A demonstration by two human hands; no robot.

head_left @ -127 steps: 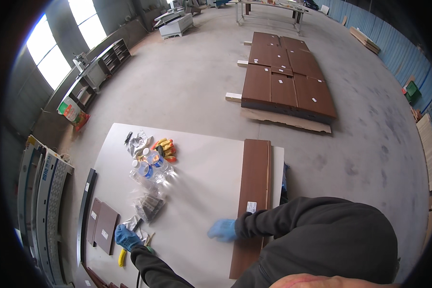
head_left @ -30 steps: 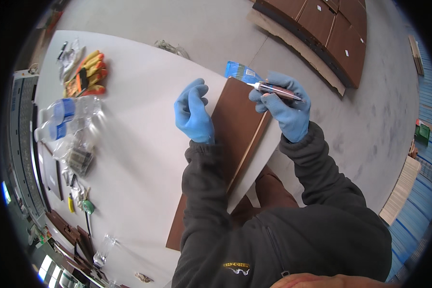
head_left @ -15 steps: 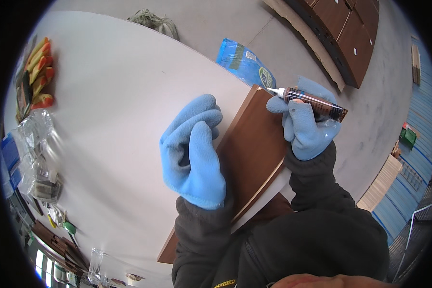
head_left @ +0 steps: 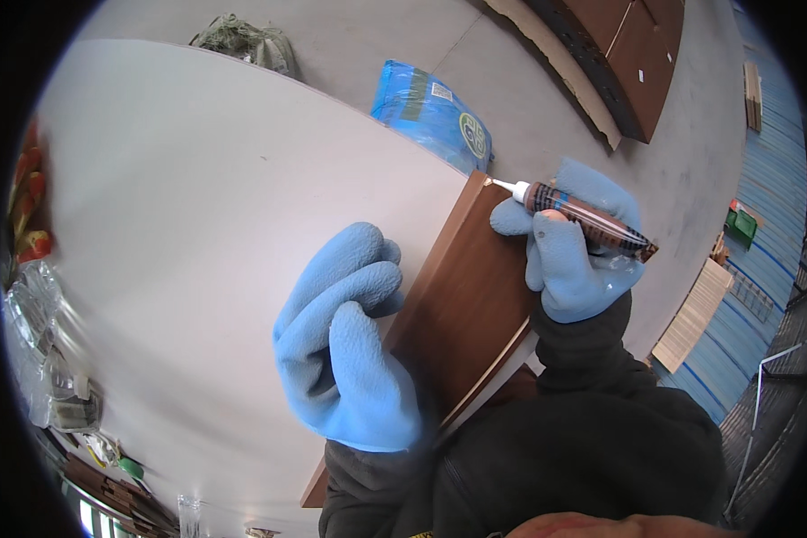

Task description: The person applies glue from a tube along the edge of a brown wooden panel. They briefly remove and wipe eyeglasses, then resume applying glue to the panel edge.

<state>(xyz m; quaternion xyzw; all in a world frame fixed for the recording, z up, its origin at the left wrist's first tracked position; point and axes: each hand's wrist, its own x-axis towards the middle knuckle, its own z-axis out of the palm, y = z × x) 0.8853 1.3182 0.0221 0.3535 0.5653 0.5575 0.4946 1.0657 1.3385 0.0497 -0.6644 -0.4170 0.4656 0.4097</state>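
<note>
- Blue-gloved left hand (head_left: 345,350): half-curled over bench (head_left: 197,179), grip visibly empty.
- Brown board (head_left: 466,291), on bench: long axis 1-to-7 o'clock; 1-o'clock end by white nozzle (head_left: 516,190), contact unclear.
- Brown tube (head_left: 589,220): pointing 10 o'clock.
- Right hand (head_left: 569,273), nearer that end: grip closed round tube.

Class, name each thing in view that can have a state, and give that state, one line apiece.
Brown board: lying flat on the pale table
Tube: held, nozzle toward the board's corner; contact unclear
Right hand: gloved, gripping the tube
Left hand: gloved, empty, fingers loosely curled
Blue bag: bulging; whether sealed, unclear
</note>
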